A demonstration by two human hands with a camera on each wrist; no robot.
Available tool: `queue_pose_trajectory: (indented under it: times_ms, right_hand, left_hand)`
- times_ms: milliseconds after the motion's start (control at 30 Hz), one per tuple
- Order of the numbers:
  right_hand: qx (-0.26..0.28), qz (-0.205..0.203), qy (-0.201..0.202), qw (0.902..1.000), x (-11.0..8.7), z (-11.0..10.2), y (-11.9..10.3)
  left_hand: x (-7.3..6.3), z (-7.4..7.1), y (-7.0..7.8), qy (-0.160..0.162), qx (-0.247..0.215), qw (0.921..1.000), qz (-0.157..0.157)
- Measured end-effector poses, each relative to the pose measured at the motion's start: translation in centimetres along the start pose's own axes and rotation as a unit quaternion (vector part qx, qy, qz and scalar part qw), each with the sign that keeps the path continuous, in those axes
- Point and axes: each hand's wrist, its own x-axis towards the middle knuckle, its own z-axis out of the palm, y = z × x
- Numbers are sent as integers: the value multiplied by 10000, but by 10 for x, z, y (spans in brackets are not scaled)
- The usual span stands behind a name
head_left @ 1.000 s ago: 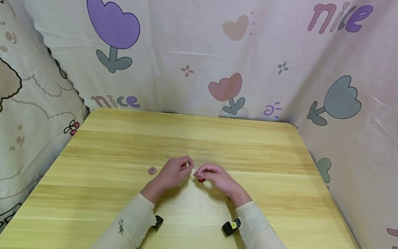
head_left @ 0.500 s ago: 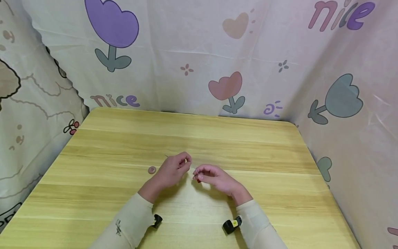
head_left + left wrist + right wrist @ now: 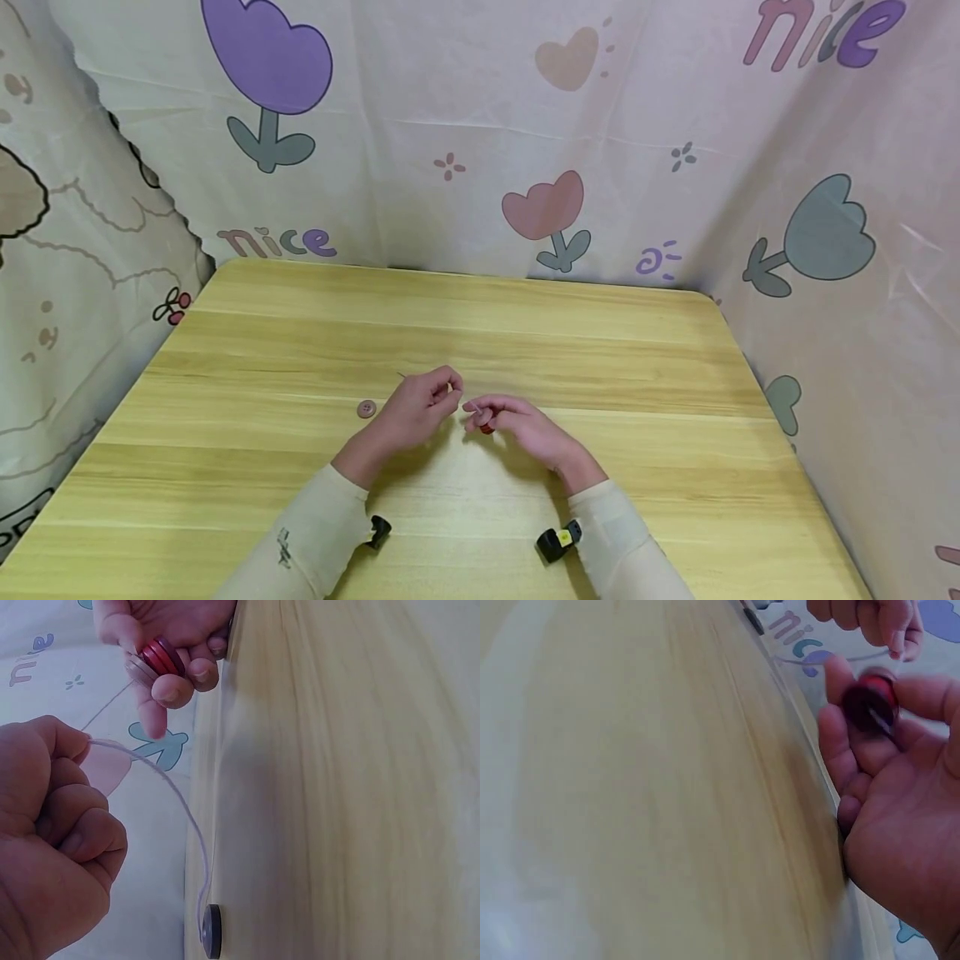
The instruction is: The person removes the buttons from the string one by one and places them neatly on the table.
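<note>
My left hand (image 3: pixel 411 412) pinches a pale string (image 3: pixel 188 806) between thumb and index finger, its other fingers curled. Taut string runs from that pinch to a small stack of buttons in my right hand (image 3: pixel 528 429). The stack has red buttons (image 3: pixel 163 656) and a pinkish button (image 3: pixel 140 669) at the end facing my left hand. Thumb and fingers of the right hand hold it, with the index finger stretched out. The string's other length curves down to overlap a dark-looking button (image 3: pixel 213 931) in the left wrist view. In the head view a brown four-hole button (image 3: pixel 366 409) lies left of my left hand.
Both hands are over a light wood table (image 3: pixel 300 333). Printed cloth (image 3: pixel 405 200) hangs behind it and at both sides. Black devices sit at each sleeve, a left one (image 3: pixel 380 533) and a right one (image 3: pixel 558 542).
My left hand has drawn slightly up and left, away from the right hand, with the string. The right hand's fingers have shifted on the buttons, and its index finger has straightened.
</note>
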Motion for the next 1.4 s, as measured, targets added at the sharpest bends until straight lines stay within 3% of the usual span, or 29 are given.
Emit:
queue_pose_trajectory:
  times_ms: [267, 700, 933, 1400]
  right_hand:
    - [-248, 50, 863, 9960, 3, 7, 2]
    - [-136, 245, 1196, 9924, 1, 15, -3]
    - [-174, 67, 1113, 9936, -6, 24, -28]
    - [-458, -302, 799, 9953, -6, 20, -26]
  left_hand:
    - [0, 2, 3, -73, 12, 9999, 129]
    - [-1, 1, 7, -77, -61, 9999, 52]
    - [-3, 2, 7, -40, -66, 9999, 114]
    - [-4, 2, 1, 156, 67, 9998, -60]
